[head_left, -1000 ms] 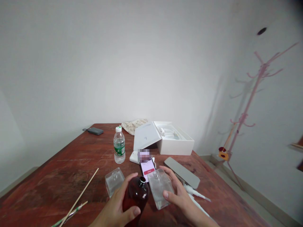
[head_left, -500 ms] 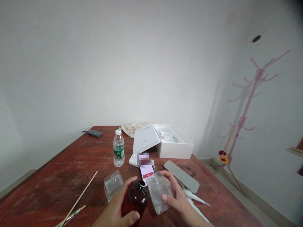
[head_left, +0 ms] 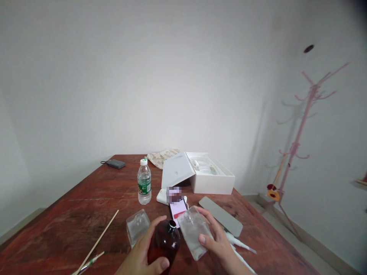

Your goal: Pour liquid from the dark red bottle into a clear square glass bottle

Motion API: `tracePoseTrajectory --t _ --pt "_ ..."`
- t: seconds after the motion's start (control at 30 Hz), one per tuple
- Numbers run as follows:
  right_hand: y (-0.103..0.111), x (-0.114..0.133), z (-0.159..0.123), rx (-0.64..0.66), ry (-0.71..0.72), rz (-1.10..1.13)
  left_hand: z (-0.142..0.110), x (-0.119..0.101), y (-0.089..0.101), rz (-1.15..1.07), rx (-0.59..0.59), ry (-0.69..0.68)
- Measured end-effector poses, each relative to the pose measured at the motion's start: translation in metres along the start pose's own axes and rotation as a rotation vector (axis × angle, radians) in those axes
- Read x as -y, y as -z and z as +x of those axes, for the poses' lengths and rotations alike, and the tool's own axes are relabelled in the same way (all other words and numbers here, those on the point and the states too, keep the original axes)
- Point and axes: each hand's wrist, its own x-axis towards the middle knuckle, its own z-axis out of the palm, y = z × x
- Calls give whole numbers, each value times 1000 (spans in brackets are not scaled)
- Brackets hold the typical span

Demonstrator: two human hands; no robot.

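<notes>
My left hand point(head_left: 149, 250) is wrapped round a dark brown glass bottle point(head_left: 168, 242), which stands upright with its mouth uncapped. To its right, my right hand point(head_left: 212, 236) grips a flat clear rectangular bottle point(head_left: 195, 231) between thumb and fingers, its neck end tilted toward the phone. A second clear rectangular bottle point(head_left: 137, 224) is on the table just beyond my left hand, partly hidden by it. Behind both hands lies a phone point(head_left: 177, 210) with a lit screen, propped against a white object point(head_left: 162, 196).
A water bottle point(head_left: 144, 183) stands left of an opened white box point(head_left: 213, 183). On the right are a grey case point(head_left: 222, 215) and white nozzles point(head_left: 239, 243). Thin sticks point(head_left: 99, 241) lie at left. A grey power bank point(head_left: 116, 164) and patterned cloth point(head_left: 160, 157) sit farther back.
The whole view has shifted slightly, with the table things a little lower. Both hands keep hold of their bottles in nearly the same place.
</notes>
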Motion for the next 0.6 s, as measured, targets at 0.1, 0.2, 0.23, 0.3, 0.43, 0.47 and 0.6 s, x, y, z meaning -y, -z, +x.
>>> tracePoseTrajectory --t 0.1,0.2,0.23,0.3,0.43,0.47,0.6 --pt "-4 -4 -2 0 -24 55 -1 7 0 -6 1 16" --pt "-5 -10 -1 2 -39 129 -3 15 -1 -9 -3 12" --pt "-4 -12 -1 2 -44 148 -3 16 -2 -9 -8 7" --pt "-2 -16 1 -11 -48 168 -2 18 -3 -16 -8 -6" --pt "1 -21 4 -23 -29 199 0 15 -5 -74 10 -23" --pt "3 -23 5 -14 -27 213 1 14 -5 -97 20 -23" --pt "9 -30 8 5 -19 184 3 9 -4 -177 41 5"
